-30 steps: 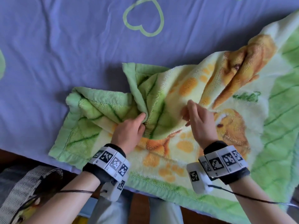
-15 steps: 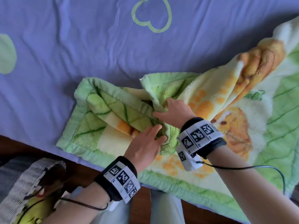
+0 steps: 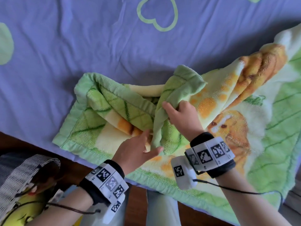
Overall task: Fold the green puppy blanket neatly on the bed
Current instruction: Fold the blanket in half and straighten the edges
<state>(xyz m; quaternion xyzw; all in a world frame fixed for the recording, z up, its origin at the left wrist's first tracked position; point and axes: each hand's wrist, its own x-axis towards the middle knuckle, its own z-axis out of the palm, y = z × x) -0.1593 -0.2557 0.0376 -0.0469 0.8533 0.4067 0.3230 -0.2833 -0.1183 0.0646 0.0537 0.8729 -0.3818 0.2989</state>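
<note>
The green puppy blanket (image 3: 211, 101) lies on the bed (image 3: 81, 46), along its near edge, over a lilac sheet printed with a green heart outline (image 3: 157, 15). Its long axis runs from the bunched end at the left of the view toward the lower right, where the flatter part spreads out and passes the picture's edge. The near hem hangs slightly over the side of the bed. An orange puppy print (image 3: 231, 128) faces up on the flat part.

The left end is rumpled: one green-bordered corner (image 3: 91, 88) is rolled over on itself, and a second corner (image 3: 187, 79) stands raised, pointing up and away from the person.

The right hand (image 3: 180, 115) is clamped on that raised fold, fingers curled into the plush just below the corner, holding it off the layer underneath. The left hand (image 3: 136, 149) is spread, fingers apart, with its fingertips touching the blanket at the base of the fold; it grips nothing. Both wrists carry black bands with white printed marker tags (image 3: 210, 154), each trailing a thin black cable.

At the lower left, beside the bed, stands a white woven basket (image 3: 21, 175).
</note>
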